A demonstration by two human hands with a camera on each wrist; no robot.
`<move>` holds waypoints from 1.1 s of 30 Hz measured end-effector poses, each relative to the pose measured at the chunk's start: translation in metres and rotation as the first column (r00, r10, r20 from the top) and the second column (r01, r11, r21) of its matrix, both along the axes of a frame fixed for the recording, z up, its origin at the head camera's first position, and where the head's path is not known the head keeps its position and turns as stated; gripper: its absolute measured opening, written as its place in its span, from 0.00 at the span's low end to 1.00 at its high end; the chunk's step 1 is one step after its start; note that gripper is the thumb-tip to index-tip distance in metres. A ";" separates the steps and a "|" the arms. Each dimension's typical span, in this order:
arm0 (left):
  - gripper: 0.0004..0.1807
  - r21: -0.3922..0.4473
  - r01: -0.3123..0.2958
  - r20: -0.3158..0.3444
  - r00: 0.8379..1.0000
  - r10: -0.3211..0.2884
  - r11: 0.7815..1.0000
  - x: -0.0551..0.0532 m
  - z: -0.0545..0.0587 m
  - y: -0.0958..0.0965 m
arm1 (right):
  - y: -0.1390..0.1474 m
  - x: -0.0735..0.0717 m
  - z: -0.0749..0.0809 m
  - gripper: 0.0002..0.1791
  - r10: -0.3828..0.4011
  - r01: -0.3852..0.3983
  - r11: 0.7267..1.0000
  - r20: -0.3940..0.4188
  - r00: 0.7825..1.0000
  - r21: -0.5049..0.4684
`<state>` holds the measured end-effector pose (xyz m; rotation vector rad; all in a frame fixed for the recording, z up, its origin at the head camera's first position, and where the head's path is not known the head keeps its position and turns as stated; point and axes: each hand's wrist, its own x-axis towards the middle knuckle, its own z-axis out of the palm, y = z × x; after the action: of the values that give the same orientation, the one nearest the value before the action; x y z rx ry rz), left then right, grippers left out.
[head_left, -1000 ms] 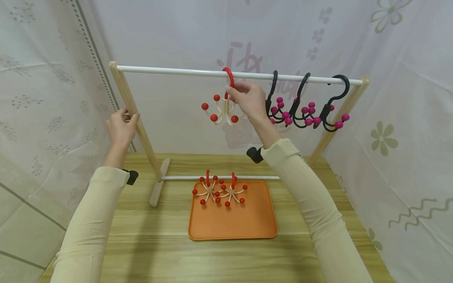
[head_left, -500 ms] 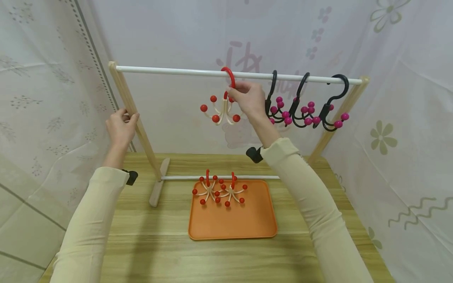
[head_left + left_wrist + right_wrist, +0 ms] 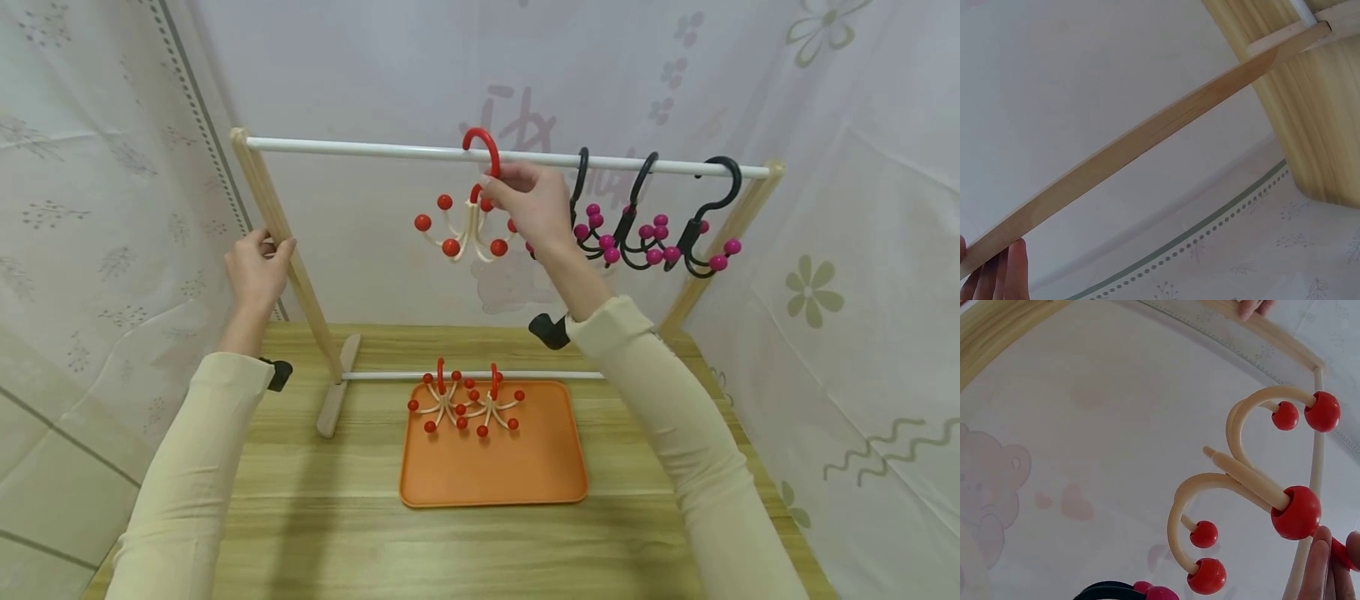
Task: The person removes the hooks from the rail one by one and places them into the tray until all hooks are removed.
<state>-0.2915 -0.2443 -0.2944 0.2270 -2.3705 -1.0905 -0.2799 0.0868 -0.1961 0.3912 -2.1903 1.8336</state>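
Out on the left, pale patterned cloth (image 3: 135,208) hangs beside the left hand (image 3: 257,271), and that hand is clamped on the left post (image 3: 302,292), thumb on one side, fingers on the other. Down at its base, the wooden foot (image 3: 330,412) sits on the worktop (image 3: 360,542), its back end near the worktop's rear edge. Up top, the white rail (image 3: 360,150) offers a long open run from that post to the middle, and there it is: the red-hooked hanger (image 3: 471,221), balls spread, its hook arched above the rail, tip at the rail's upper edge; whether hook and rail touch, I can't tell! Below, the orange tray (image 3: 517,475) lies just in front of the lower rail (image 3: 382,376), two more red-balled hangers (image 3: 443,402) bunched towards its rear left, one ball at the left rim, and plenty of room towards the front rim. Now the right hand (image 3: 536,208), pinching the red hook on its shank, and here it's tight: three black hangers (image 3: 622,227) with magenta balls crowd close by, the nearest partly covered by that hand. They line up towards the right post (image 3: 741,217), the last hook close to the rail's end, with flowered cloth (image 3: 862,292) just beyond
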 end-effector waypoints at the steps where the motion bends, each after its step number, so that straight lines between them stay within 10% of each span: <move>1: 0.21 0.000 0.000 -0.002 1.000 0.000 1.000 0.000 0.000 0.000 | 0.000 0.001 -0.001 0.11 0.009 -0.009 1.000 0.000 1.000 -0.005; 33: 0.24 0.016 0.015 0.020 1.000 -0.016 1.000 0.001 0.001 -0.002 | 0.042 0.038 -0.119 0.17 0.037 -0.046 0.996 0.100 0.994 0.082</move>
<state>-0.2906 -0.2462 -0.2938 0.2266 -2.3863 -1.1198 -0.2418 0.1287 -0.3147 0.3732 -2.3489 1.8224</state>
